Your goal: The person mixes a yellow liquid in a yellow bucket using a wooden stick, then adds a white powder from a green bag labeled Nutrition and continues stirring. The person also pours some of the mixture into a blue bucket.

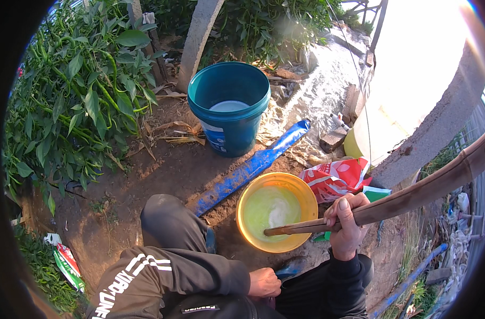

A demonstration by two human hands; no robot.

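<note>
My right hand (348,225) grips a long split bamboo pole (418,192), whose lower end dips into the yellow-green liquid of a yellow plastic bucket (312,190). Whitish matter lies in the liquid near the pole's end. My left hand (264,282) rests curled in front of my lap; whether it holds anything is hidden. Beyond the yellow bucket, a larger teal plastic bucket (242,133) stands upright on the soil with a little pale liquid at its bottom. Between the buckets lies a flat blue plastic hose (236,173).
Pepper plants (87,87) crowd the left. A crumpled red and white bag (336,179) lies beside the yellow bucket. Concrete posts (198,44) rise behind the teal bucket, near clear plastic film (326,75) and bricks (332,139). Another blue pipe (412,279) lies at lower right.
</note>
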